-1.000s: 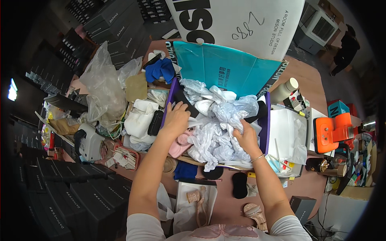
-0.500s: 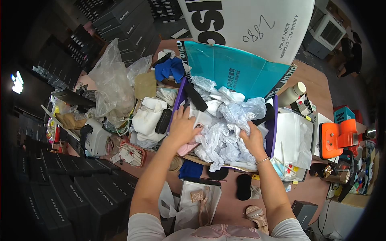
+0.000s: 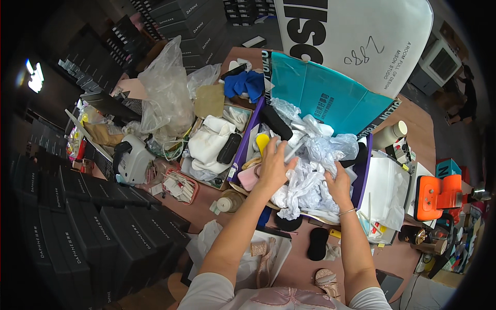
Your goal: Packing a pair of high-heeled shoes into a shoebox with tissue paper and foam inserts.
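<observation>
At frame centre, crinkled translucent white plastic wrap [image 3: 310,178] fills a purple-walled box [image 3: 363,175]; left hand [image 3: 274,165] lies spread on it, right hand [image 3: 338,183] pinches its folds.

Not much room here tbh. The purple box [image 3: 364,178] at centre is stuffed with crumpled plastic wrap [image 3: 310,175], and its teal lid [image 3: 330,101] walls off the top side. Left of centre, the tray of white cloth [image 3: 206,144] and clear bags [image 3: 165,98] crowd in. Only bare surface [image 3: 199,209] shows lower centre, between the tape roll [image 3: 227,201] and sandals [image 3: 266,256].
</observation>
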Action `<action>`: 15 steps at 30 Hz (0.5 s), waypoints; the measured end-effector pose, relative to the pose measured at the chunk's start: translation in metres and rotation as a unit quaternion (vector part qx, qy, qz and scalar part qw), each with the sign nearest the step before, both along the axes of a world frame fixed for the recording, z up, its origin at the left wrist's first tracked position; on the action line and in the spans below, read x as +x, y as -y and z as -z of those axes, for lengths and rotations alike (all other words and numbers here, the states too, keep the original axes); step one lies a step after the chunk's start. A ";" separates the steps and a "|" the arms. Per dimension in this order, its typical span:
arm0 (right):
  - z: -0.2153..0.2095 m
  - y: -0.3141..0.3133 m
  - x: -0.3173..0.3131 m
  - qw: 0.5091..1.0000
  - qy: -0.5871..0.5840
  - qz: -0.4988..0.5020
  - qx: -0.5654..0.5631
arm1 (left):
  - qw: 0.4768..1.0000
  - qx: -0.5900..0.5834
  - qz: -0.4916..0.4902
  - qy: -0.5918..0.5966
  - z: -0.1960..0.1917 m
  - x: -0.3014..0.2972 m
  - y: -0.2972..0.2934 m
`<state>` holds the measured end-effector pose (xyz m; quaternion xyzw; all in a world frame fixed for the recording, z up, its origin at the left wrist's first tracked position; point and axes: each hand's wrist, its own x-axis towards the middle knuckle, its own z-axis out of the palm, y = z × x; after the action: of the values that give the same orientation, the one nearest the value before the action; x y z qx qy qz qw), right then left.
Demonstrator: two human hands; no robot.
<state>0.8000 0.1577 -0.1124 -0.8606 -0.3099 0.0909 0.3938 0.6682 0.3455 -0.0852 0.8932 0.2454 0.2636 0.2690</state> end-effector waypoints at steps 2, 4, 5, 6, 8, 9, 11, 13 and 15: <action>-0.001 0.001 -0.001 1.000 -0.012 0.007 -0.003 | 0.996 0.060 -0.057 0.025 -0.016 -0.003 -0.014; 0.000 0.000 -0.002 1.000 -0.011 0.005 -0.002 | 0.994 -0.031 -0.070 -0.079 -0.006 -0.011 -0.035; 0.000 -0.001 -0.003 1.000 -0.010 0.004 0.000 | 0.986 -0.077 -0.077 -0.130 0.000 -0.014 -0.046; 0.001 -0.001 -0.002 1.000 -0.011 0.004 0.000 | 0.966 -0.064 -0.051 -0.245 -0.003 -0.014 -0.053; 0.003 -0.001 0.000 1.000 -0.011 0.004 0.002 | 0.945 -0.080 -0.069 -0.309 -0.007 -0.014 -0.048; 0.002 -0.001 0.000 1.000 -0.011 0.002 0.003 | 0.933 -0.090 -0.080 -0.340 -0.012 -0.014 -0.042; 0.000 -0.002 -0.002 1.000 -0.013 -0.001 0.003 | 0.915 -0.119 -0.057 -0.382 -0.017 -0.010 -0.027; 0.004 -0.002 -0.001 1.000 0.000 -0.001 -0.004 | 0.910 -0.031 -0.029 -0.412 -0.012 -0.007 -0.006; 0.009 0.000 0.001 1.000 0.015 -0.003 0.000 | 0.914 -0.050 -0.025 -0.401 -0.013 0.001 0.014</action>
<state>0.8005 0.1579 -0.1210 -0.8609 -0.3182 0.0787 0.3892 0.6694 0.3311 -0.0720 0.9030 0.3676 -0.1231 0.1855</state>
